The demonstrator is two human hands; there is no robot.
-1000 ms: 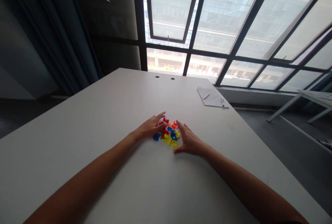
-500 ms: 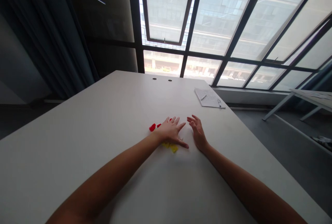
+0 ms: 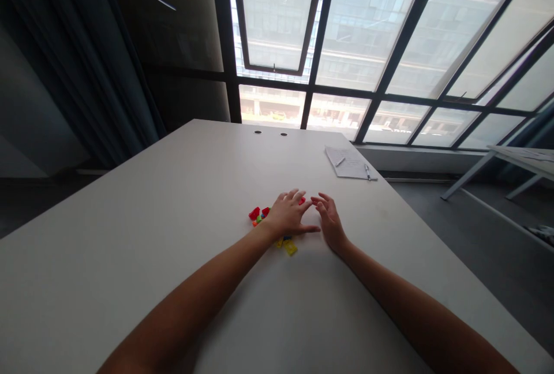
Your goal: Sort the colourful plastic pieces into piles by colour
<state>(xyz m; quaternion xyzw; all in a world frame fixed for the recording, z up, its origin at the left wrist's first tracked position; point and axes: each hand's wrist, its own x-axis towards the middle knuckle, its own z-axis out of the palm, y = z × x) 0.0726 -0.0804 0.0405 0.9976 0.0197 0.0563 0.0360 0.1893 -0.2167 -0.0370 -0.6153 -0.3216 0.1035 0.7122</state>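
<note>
Small toy building blocks lie in a loose cluster on the white table (image 3: 194, 189). A red block (image 3: 254, 213) is at the cluster's left edge, with a green block (image 3: 259, 219) beside it. Toward me lies a yellow block (image 3: 290, 247). My left hand (image 3: 289, 214) is over the middle of the cluster, palm down with fingers apart, hiding several blocks. Whether it touches them I cannot tell. Just to the right, my right hand (image 3: 329, 220) rests on its edge, fingers slightly curved and apart, with nothing in it. The fingertips of both hands nearly meet.
A paper sheet (image 3: 352, 165) with a pen (image 3: 367, 172) and another white pen-like item (image 3: 340, 161) lies near the table's right edge. Two round cable holes are at the far end. Windows stand beyond, and a second table (image 3: 523, 157) is at the right.
My left hand has moved slightly right and its fingers have drawn in from a wider spread. More blocks show at its left. My right hand has barely moved.
</note>
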